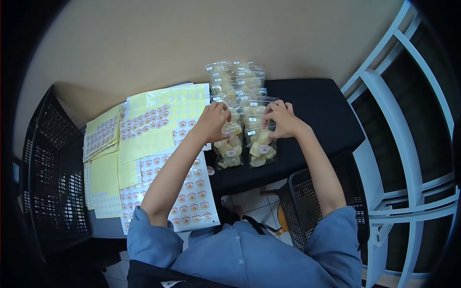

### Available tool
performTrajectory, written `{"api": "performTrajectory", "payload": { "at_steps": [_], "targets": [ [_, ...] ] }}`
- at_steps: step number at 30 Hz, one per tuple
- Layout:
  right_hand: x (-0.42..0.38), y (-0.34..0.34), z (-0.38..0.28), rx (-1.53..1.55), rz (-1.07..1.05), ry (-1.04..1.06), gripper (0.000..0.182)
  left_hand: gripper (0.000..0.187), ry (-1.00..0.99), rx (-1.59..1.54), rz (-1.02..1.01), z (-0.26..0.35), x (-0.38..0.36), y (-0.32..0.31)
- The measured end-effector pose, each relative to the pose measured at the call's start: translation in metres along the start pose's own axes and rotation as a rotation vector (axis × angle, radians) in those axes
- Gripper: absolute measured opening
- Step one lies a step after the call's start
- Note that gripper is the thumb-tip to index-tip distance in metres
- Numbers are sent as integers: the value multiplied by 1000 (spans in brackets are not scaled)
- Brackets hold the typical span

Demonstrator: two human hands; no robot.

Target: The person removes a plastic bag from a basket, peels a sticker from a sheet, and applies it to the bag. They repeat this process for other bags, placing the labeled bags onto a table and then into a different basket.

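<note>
Two rows of clear plastic bags of pale yellow chips lie overlapping on the black-covered table [317, 105]. My left hand [212, 122] is at the left row, its fingers curled over the edge of a chip bag [230, 149]. At the right row, my right hand [284, 121] has bent fingers and thumb against the side of another chip bag [261, 151]. Both front bags carry round stickers, and small white labels show on the bags behind. My fingertips are partly hidden among the plastic.
Sticker sheets [194, 192] with round logos and yellow backing sheets [144, 146] cover the table's left part. A black basket [55, 177] stands at far left, another black basket [307, 201] at lower right. White metal rails [389, 115] rise along the right. A loose sticker [210, 170] lies near the bags.
</note>
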State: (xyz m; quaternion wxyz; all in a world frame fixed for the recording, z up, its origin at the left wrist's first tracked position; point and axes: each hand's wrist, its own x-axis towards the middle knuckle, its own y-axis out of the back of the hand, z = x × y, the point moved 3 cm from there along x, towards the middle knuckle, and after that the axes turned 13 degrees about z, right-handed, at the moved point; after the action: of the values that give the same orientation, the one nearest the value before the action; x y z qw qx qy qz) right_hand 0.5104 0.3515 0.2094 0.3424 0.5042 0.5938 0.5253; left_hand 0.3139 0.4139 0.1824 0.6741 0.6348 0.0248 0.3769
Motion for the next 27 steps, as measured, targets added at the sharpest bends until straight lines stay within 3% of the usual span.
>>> {"api": "performTrajectory", "payload": {
  "at_steps": [5,8,11,14,17,21,24,27],
  "targets": [
    [-8,-8,7,81,114,36,35,21,33,-6,-75,-3,4,-7],
    [-20,-9,9,272,132,-90,33,12,51,-66,-107,0,7,-5],
    [-38,-4,11,333,234,-77,31,10,54,-124,-112,3,12,-3],
    [-66,4,17,405,255,-189,32,10,44,-235,-145,12,21,6],
    [-116,25,30,418,477,-279,29,10,-21,-293,-163,43,34,24],
    [-218,52,56,224,738,-581,30,10,-134,-549,-143,100,61,37],
    [-304,23,79,214,879,-883,32,10,-190,-794,-170,154,81,26],
    [-372,-38,88,-5,745,-1023,31,10,-241,-919,-219,208,92,-33]
  ]
}}
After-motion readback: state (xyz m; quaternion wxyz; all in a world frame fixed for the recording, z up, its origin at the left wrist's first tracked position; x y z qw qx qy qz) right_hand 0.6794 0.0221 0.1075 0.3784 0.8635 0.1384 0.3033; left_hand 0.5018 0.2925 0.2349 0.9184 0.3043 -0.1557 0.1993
